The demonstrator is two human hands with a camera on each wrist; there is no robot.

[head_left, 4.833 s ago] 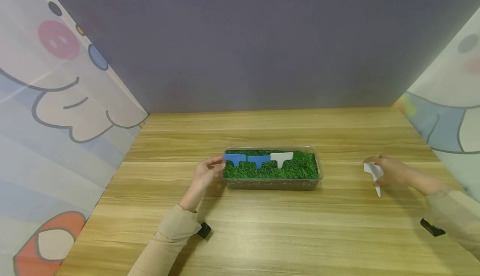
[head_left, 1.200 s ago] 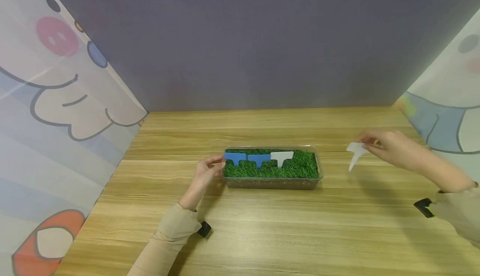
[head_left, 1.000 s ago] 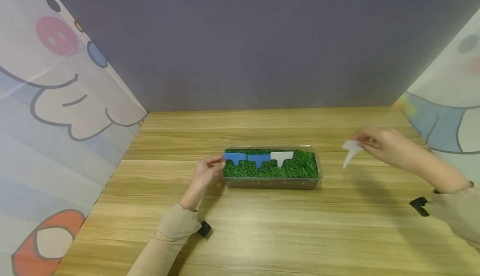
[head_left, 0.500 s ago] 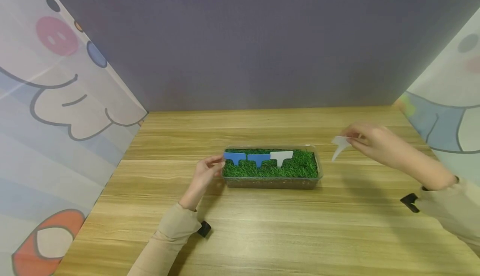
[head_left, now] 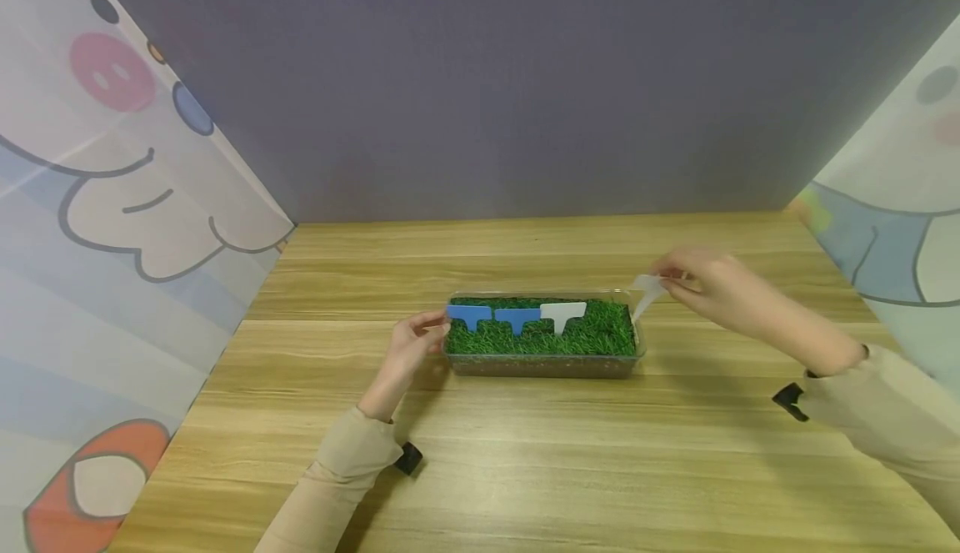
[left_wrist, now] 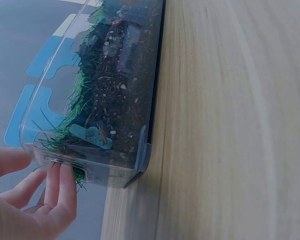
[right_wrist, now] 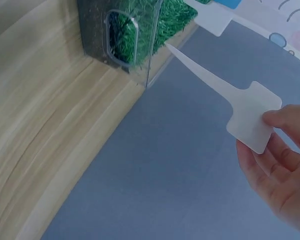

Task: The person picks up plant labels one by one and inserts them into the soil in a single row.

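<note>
A clear plastic planter box (head_left: 543,367) holds dark soil under green artificial grass (head_left: 607,332). Two blue T-shaped plant labels, a left one (head_left: 470,314) and a middle one (head_left: 517,317), stand in the grass beside a white plant label (head_left: 562,312). At the box's left end, my left hand (head_left: 410,344) grips the wall, thumb at the rim and fingertips at the end opening. My right hand (head_left: 708,286) pinches another white plant label (right_wrist: 255,115) by its wide head between thumb and fingers. Its pointed stem slants down toward the box's right rim, overlapping the corner in the head view.
The box stands on a wood-grain table (head_left: 525,453). Behind it rises a grey panel (head_left: 525,86), with cartoon-printed sheets (head_left: 112,244) at either side. A dark wrist mount (head_left: 408,459) sits by the left cuff.
The right hand has lifted the white label from lower on the table's right side and carried it leftward to the box's right end. Left hand, box and standing labels stay put.
</note>
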